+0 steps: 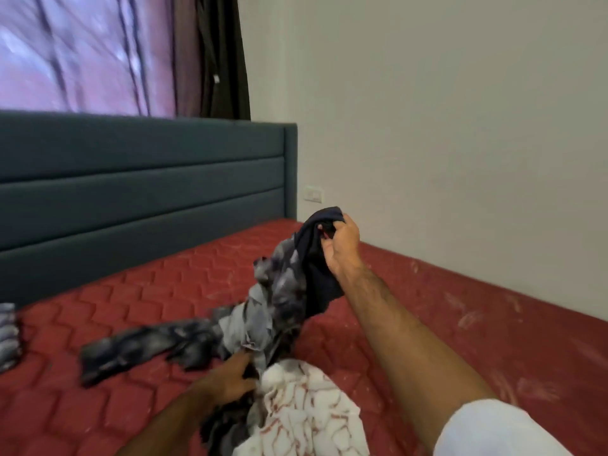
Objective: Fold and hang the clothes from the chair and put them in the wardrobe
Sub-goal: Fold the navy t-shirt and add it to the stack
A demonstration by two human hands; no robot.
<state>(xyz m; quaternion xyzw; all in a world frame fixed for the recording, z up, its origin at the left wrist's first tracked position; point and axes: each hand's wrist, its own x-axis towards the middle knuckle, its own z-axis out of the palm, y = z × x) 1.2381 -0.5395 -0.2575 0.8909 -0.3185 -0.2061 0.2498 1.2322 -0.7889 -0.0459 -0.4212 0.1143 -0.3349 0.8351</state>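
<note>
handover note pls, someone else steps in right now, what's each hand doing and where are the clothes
Right hand: raised, grip shut on the dark navy garment.
Left hand: low, gripping the grey patterned garment, whose far end trails on the red mattress.
White and red patterned cloth: bunched in the same bundle, nearest the camera.
Another grey patterned piece lies at the mattress's left edge.
Done: nothing visibly hung.
Left: separate the bundle, fold or hang, wardrobe; neither chair nor wardrobe is in view.
</note>
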